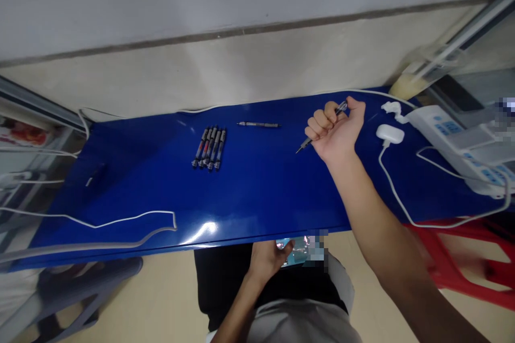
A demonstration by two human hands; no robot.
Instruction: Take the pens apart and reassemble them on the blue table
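Observation:
My right hand (pixel 337 129) is raised over the blue table, its fingers curled round a pen (pixel 304 144) whose tip slants down to the left. Low in my lap, under the table's front edge, my left hand (pixel 265 257) grips what looks like a phone (pixel 296 253) with a light-blue screen, partly blurred out. To the left of my right hand a single pen (pixel 258 124) lies crosswise on the table. Further left, several dark pens (pixel 209 147), some with red marks, lie side by side in a row.
A white earbud case (pixel 390 134) on a cable and a white device with blue keys (pixel 454 142) occupy the right end of the blue table (pixel 257 187). White cables (pixel 120 220) cross the left front. A red stool (pixel 446 262) and a grey stool (pixel 92 284) stand below.

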